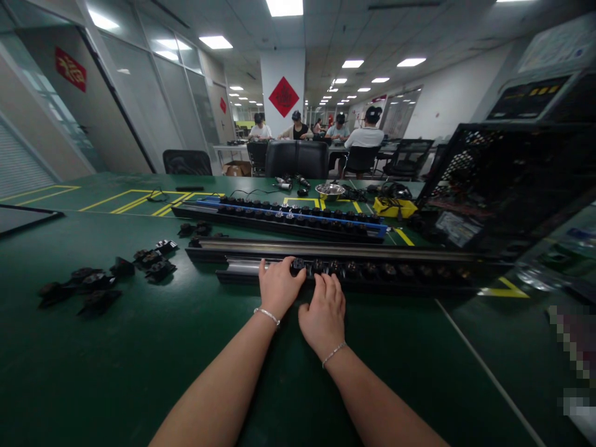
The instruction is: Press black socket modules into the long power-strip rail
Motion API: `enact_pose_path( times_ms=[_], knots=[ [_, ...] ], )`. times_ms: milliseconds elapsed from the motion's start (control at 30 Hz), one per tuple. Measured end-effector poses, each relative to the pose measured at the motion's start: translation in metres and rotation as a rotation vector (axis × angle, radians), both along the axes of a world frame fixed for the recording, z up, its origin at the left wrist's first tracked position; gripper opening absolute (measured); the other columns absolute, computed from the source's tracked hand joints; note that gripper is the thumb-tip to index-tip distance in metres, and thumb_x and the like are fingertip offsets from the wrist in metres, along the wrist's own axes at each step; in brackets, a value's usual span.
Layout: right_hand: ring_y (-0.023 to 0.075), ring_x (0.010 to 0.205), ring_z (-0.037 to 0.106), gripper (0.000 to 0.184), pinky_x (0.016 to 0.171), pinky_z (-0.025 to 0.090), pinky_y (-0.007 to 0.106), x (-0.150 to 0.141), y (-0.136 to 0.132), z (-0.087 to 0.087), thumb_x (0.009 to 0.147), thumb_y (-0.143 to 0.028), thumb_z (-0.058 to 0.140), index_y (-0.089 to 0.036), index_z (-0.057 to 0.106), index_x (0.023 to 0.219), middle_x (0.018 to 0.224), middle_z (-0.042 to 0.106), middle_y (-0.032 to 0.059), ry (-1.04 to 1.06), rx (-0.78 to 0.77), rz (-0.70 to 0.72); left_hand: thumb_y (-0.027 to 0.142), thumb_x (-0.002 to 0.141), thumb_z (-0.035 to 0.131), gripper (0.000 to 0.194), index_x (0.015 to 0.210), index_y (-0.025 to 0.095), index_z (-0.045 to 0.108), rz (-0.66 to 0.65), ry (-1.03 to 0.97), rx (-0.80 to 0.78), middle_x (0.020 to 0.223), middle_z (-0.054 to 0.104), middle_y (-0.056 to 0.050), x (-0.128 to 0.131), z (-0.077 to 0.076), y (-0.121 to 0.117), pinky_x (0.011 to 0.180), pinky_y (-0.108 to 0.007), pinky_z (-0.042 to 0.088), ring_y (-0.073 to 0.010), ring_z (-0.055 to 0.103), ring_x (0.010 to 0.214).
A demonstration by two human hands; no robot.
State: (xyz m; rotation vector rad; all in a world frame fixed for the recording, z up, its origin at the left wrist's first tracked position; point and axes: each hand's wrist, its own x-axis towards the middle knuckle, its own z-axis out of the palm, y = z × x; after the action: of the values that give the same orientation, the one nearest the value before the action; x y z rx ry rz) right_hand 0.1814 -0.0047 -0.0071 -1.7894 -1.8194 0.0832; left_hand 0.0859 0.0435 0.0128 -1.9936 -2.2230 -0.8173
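Observation:
A long black track rail [233, 268] with a silvery inner channel lies crosswise in front of me. Black block-shaped modules [351, 269] sit in a row along its right part. My left hand [279, 287] is closed at the left end of that row, thumb and fingers around a black module [298, 265] in the channel. Just right of it, my right hand [325, 310] lays its fingertips on the rail's near edge by the neighbouring modules, thumb apart. The undersides of both hands' fingers are hidden.
Behind lie another black rail [335, 249] and a blue-edged rail [261, 214] filled with modules. Loose black modules [156, 267] are scattered left. A metal bowl [329, 191], yellow tray [395, 209] and black perforated case [512, 186] stand further back. People sit at a far table.

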Motion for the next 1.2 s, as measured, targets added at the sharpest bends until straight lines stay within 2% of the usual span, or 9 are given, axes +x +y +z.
enact_pose_path(
  times_ms=[400,767,1200],
  knots=[
    [0.0252,0.133,0.024,0.057,0.107,0.023,0.043,0.002,0.000,0.001,0.071,-0.013,0.042,-0.009,0.045,0.128,0.137,0.042,0.0125,-0.005,-0.007,0.009,0.047,0.080,0.047,0.037,0.105,0.025,0.063,0.024,0.005,0.047,0.090,0.071,-0.004,-0.005,-0.003,0.001,0.106,-0.042,0.019,-0.0214,0.061,0.093],
    [0.0244,0.134,0.023,0.058,0.107,0.023,0.042,0.003,0.000,0.001,0.071,-0.015,0.042,-0.010,0.044,0.129,0.137,0.041,0.0112,-0.006,-0.017,0.011,0.047,0.078,0.048,0.037,0.105,0.026,0.062,0.043,-0.016,0.023,0.090,0.071,-0.004,-0.011,-0.001,0.001,0.106,-0.041,0.019,-0.0214,0.060,0.093],
    [0.0242,0.134,0.023,0.058,0.107,0.023,0.042,0.002,-0.001,0.001,0.071,-0.016,0.042,-0.011,0.044,0.129,0.137,0.041,0.0113,-0.028,-0.019,0.008,0.046,0.077,0.047,0.037,0.104,0.026,0.062,0.111,0.017,0.016,0.091,0.070,-0.005,-0.030,0.000,-0.001,0.104,-0.045,0.020,-0.0234,0.059,0.095]
  ],
)
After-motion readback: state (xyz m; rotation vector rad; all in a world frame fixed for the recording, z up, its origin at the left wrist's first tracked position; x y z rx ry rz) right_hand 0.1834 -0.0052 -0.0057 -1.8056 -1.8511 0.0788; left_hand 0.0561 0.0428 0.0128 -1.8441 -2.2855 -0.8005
